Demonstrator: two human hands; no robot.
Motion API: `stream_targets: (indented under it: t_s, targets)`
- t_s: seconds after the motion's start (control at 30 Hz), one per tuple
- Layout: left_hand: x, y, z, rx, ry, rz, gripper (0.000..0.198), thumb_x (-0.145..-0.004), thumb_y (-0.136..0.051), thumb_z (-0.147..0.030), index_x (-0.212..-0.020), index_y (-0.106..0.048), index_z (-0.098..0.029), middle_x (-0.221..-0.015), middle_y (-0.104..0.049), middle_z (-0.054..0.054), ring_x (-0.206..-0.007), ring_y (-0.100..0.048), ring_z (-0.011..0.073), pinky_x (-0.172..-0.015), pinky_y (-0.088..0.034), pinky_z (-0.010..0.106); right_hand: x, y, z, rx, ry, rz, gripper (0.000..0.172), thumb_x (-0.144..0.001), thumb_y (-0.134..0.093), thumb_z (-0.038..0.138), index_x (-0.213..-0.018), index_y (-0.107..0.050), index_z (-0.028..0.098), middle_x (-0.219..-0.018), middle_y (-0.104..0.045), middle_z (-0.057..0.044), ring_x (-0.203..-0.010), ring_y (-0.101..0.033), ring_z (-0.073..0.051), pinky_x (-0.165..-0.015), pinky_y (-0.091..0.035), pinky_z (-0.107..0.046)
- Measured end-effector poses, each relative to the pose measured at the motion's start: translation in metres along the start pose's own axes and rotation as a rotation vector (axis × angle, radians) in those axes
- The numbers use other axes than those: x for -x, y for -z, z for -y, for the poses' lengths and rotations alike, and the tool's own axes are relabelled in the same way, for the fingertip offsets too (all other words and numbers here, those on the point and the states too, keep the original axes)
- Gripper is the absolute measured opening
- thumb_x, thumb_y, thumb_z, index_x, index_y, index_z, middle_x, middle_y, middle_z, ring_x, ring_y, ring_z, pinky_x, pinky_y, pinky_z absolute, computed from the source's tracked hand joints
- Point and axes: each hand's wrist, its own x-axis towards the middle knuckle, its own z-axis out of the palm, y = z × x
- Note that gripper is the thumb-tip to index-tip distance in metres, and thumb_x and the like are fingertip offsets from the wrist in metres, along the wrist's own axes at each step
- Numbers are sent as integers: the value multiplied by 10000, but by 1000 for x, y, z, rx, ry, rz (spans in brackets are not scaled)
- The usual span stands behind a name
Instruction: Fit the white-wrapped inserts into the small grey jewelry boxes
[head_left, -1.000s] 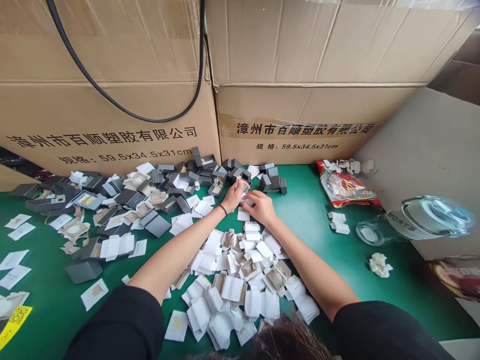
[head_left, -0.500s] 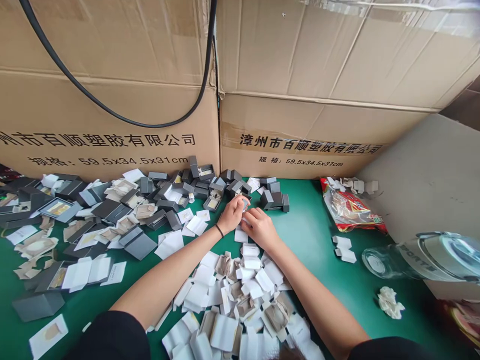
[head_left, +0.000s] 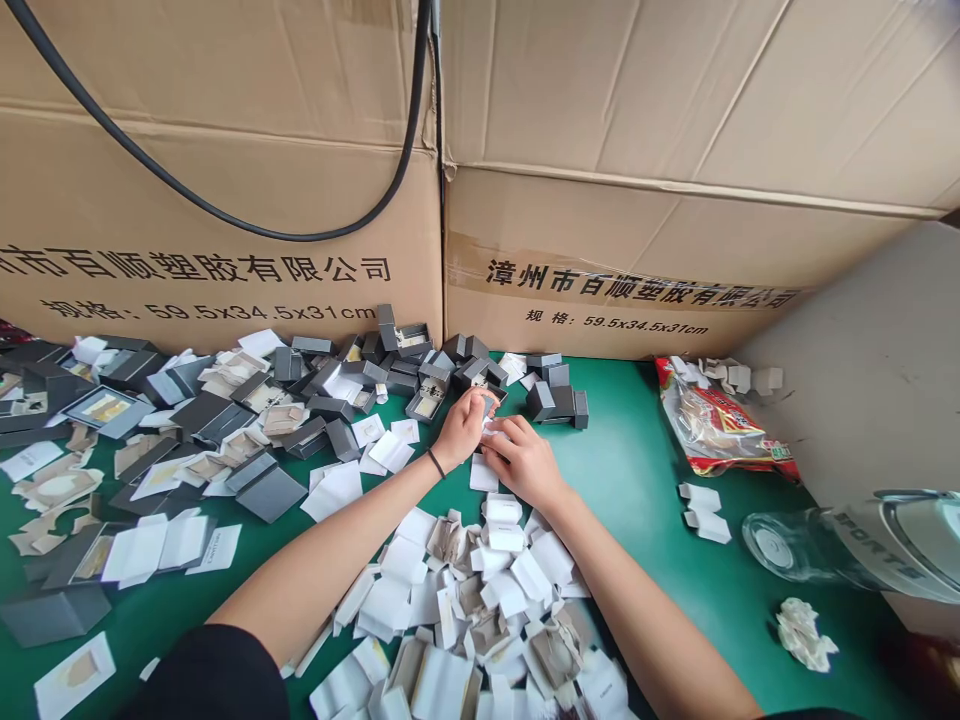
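My left hand (head_left: 463,432), a dark band at its wrist, is closed round a small grey box (head_left: 489,406) that is mostly hidden by the fingers. Close against it, my right hand (head_left: 525,455) has its fingers bent over a bit of white card (head_left: 493,428) at the box's near side. Just below the hands lies a white paper slip (head_left: 483,474). Nearer my body spreads a heap of folded white card inserts (head_left: 480,590). Behind the hands are several dark grey boxes (head_left: 427,395), some of them open.
Many grey boxes (head_left: 266,485) and papers cover the left of the green table (head_left: 622,560). On the right are a red snack bag (head_left: 724,425), a clear bottle (head_left: 810,545) and crumpled paper (head_left: 805,634). Large cartons (head_left: 600,230) stand behind; a black cable (head_left: 300,236) hangs in front.
The view has shifted slightly, so things at the sides sit farther outward. Both hands stay together at the small box, and more of the white card shows between them.
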Motion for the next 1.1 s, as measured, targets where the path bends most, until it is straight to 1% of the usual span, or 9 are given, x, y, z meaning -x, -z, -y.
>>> stream_targets:
  t_s: [0.13,0.23,0.37,0.5,0.63,0.73,0.83,0.93,1.1]
  targets:
    - [0,-1,2,38,29,-43,734,-818,-111,-763,-776,-530,-161,-782,-564,57,-779,-526,134,-783,-439,282,3,-2,2,-22,15,-42,232,-916,-485,267,-959,-709,225,-1028,-701,0,-1046,-607,-144,-786,-540,-257]
    - [2,-2,4,58,45,-78,726,-829,-115,-752,-776,-533,-161,-745,-547,49,-750,-517,128,-743,-438,270,7,-7,6,-40,2,-38,257,-918,-479,270,-1014,-711,216,-1100,-698,-3,-1112,-625,-170,-998,-523,-340]
    - [3,-2,3,76,41,-98,662,-862,-187,-710,-753,-533,-157,-738,-545,42,-744,-514,118,-745,-439,255,9,-10,10,-117,-76,7,296,-925,-459,282,-1068,-706,204,-1174,-674,-30,-1191,-607,-198,-1047,-502,-385]
    - [4,0,-1,117,16,-99,484,-909,-341,-563,-728,-524,-152,-727,-537,28,-713,-503,104,-720,-427,238,3,-6,5,-402,-217,-6,280,-916,-462,304,-942,-724,206,-1083,-703,-24,-1117,-630,-159,-975,-527,-317]
    - [8,4,-6,163,-76,-90,374,-902,-408,-431,-714,-563,-147,-764,-560,44,-775,-534,123,-784,-434,254,-8,-3,-2,-710,-486,-85,258,-876,-481,336,-936,-668,170,-1000,-685,-47,-897,-640,-107,-791,-537,-230]
    - [12,7,-9,197,-157,-88,387,-897,-390,-431,-723,-592,-149,-815,-592,69,-844,-558,157,-842,-448,291,-12,-2,-3,-814,-634,5,261,-812,-535,388,-898,-606,152,-842,-637,-29,-690,-568,-79,-604,-460,-190]
    - [15,7,-11,200,-255,-47,409,-912,-366,-427,-743,-626,-159,-866,-638,87,-902,-572,180,-895,-457,334,-14,0,-6,-860,-631,145,299,-811,-522,421,-926,-595,155,-657,-533,27,-564,-437,-48,-562,-365,-179]
    - [15,6,-12,141,-315,25,431,-935,-337,-422,-778,-650,-170,-964,-676,91,-992,-575,183,-976,-440,355,-15,2,-12,-903,-614,206,300,-785,-560,428,-896,-614,155,-604,-449,43,-552,-347,-38,-546,-279,-177]
    - [10,2,-2,271,-171,91,596,-891,-271,-642,-1070,-597,-177,-1206,-600,108,-1158,-559,194,-1025,-441,330,-15,-3,-19,-1135,-714,142,385,-757,-573,511,-894,-609,153,-629,-458,27,-558,-368,-44,-521,-313,-175]
